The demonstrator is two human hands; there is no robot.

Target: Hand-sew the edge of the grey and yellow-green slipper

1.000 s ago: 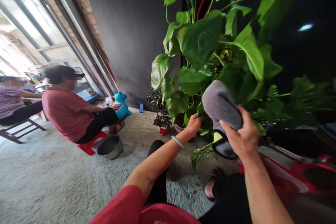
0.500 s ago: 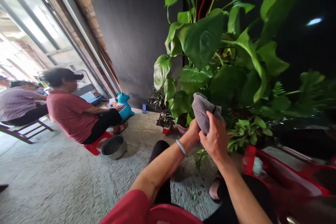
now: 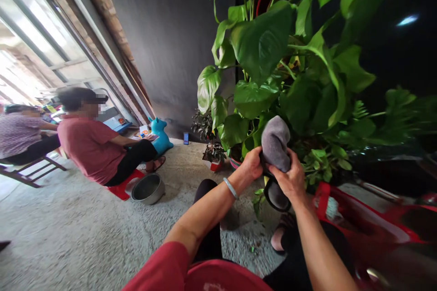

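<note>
A soft grey sock [image 3: 276, 138] with dark trim is held up between my two hands, in front of the potted plant. Its rounded end points upward, and a black-rimmed loop with grey inside hangs below the fingers. My left hand [image 3: 253, 163], with a pale bangle on the wrist, grips the dark edge on the left side. My right hand [image 3: 291, 175] is closed around the lower right side, its thumb against the grey fabric. Some fingertips of both hands are hidden behind the sock.
Large leafy plants [image 3: 262, 45] stand close in front. At right is a red basket [image 3: 378, 223]. A metal basin [image 3: 148, 189] sits on the concrete floor, near a seated person [image 3: 90, 145] on a red stool. A blue animal figure [image 3: 160, 136] and a phone [image 3: 186, 138] stand by the wall.
The sock has turned more upright and its black-rimmed loop now shows below. My hands have moved apart, the left to its left side and the right around its lower right.
</note>
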